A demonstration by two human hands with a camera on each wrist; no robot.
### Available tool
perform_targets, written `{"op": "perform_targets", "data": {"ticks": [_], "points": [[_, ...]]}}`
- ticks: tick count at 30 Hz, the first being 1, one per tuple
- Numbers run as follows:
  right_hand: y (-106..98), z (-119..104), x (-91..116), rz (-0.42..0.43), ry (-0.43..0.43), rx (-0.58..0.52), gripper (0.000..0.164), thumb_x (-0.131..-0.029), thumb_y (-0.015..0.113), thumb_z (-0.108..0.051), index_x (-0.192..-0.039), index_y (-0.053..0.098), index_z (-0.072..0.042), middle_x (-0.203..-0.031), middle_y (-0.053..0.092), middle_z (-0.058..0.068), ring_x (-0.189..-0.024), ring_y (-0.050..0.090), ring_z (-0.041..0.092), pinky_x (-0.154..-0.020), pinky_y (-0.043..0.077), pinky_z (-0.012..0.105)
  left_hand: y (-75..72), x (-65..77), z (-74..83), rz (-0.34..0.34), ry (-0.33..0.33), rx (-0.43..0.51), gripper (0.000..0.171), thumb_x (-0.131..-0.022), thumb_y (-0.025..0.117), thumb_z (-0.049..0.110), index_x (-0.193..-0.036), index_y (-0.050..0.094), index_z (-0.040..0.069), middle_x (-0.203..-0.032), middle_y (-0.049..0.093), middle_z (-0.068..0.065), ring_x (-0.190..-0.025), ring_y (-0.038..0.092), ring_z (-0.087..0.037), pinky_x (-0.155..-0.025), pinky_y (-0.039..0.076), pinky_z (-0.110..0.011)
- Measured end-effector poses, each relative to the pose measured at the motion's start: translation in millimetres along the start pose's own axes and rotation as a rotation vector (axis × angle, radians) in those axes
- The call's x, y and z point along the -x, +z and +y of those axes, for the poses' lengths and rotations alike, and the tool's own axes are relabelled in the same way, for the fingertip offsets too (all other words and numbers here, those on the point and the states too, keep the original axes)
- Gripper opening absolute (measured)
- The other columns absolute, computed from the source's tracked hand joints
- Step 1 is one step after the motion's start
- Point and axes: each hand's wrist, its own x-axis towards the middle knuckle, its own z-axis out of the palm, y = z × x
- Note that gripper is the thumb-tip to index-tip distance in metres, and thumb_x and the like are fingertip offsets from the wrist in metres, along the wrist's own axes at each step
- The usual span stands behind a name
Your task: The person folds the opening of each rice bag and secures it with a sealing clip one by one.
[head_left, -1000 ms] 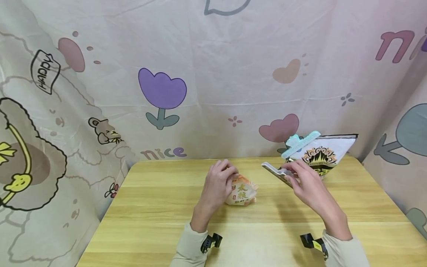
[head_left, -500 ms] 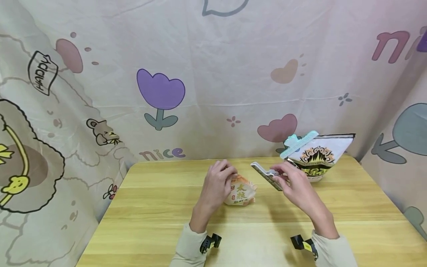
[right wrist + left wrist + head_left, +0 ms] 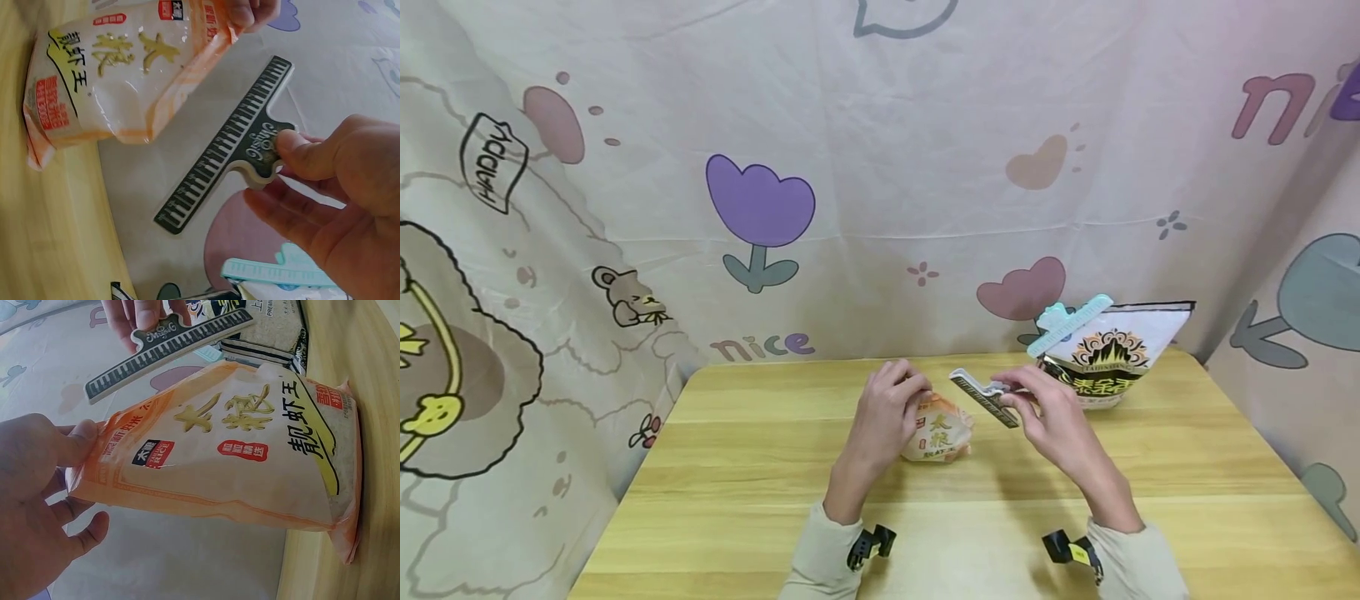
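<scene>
An orange and white rice bag (image 3: 938, 429) stands on the table, its top edge pinched by my left hand (image 3: 887, 414). In the left wrist view the thumb and fingers of that hand hold the bag's (image 3: 231, 450) upper end. My right hand (image 3: 1051, 408) holds a long piano-key patterned clip (image 3: 983, 397) by its handle, between thumb and fingers. The clip (image 3: 225, 150) is in the air, to the right of the bag and apart from it. Its keyboard face shows in both wrist views.
Behind my right hand stands a white and black bag (image 3: 1108, 350) on the table (image 3: 737, 500). A mint-green clip (image 3: 1070, 325) sits slanted on its top corner. A printed cloth (image 3: 880, 167) hangs behind the table.
My right hand has moved left with the piano-key clip, closer to the rice bag. The left hand has stayed on the bag's top. The view has shifted slightly.
</scene>
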Motion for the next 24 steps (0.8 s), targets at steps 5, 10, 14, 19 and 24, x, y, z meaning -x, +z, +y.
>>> {"op": "perform_targets", "data": {"ticks": [5,10,14,19,24], "points": [[6,-1,-2,0.037,-0.006,-0.054,0.030,-0.078,0.072,0.004,-0.104,0.068,-0.011,-0.092,0.065,-0.005,-0.078,0.060,0.007,-0.065,0.046,0.016,0.2,-0.1,0.1,-0.009,-0.011,0.002,0.009,-0.091,0.063,0.013,-0.083,0.068,0.015,-0.086,0.054,0.008,-0.083,0.048,-0.010,-0.070,0.038,-0.027],[12,-1,-3,0.054,0.041,-0.157,0.025,-0.080,0.071,0.004,-0.099,0.069,-0.012,-0.090,0.063,-0.006,-0.076,0.059,0.008,-0.062,0.046,0.016,0.2,-0.1,-0.3,-0.015,-0.014,0.003,0.009,-0.091,0.063,0.014,-0.083,0.068,0.015,-0.086,0.055,0.009,-0.083,0.048,-0.010,-0.070,0.038,-0.027],[19,1,-4,0.057,0.046,-0.221,0.022,-0.080,0.071,0.004,-0.094,0.069,-0.012,-0.088,0.064,-0.005,-0.076,0.060,0.009,-0.064,0.049,0.017,0.3,-0.4,-0.6,-0.017,-0.013,0.006,0.009,-0.090,0.063,0.013,-0.083,0.068,0.015,-0.085,0.055,0.008,-0.083,0.048,-0.011,-0.071,0.039,-0.027],[26,3,-5,0.066,0.031,-0.256,0.023,-0.076,0.072,0.008,-0.090,0.070,-0.011,-0.085,0.066,0.000,-0.072,0.062,0.012,-0.061,0.050,0.018,-0.4,-0.9,-1.0,-0.019,-0.011,0.011,0.008,-0.090,0.064,0.015,-0.084,0.069,0.015,-0.086,0.056,0.009,-0.083,0.049,-0.010,-0.072,0.039,-0.027],[26,-8,-8,0.046,0.032,-0.287,0.022,-0.074,0.071,0.014,-0.087,0.069,-0.004,-0.084,0.068,0.008,-0.072,0.065,0.019,-0.062,0.053,0.025,-2.1,-1.6,-1.1,-0.022,-0.009,0.019,0.005,-0.088,0.066,0.016,-0.085,0.069,0.014,-0.086,0.058,0.009,-0.081,0.048,-0.010,-0.072,0.039,-0.027]]}}
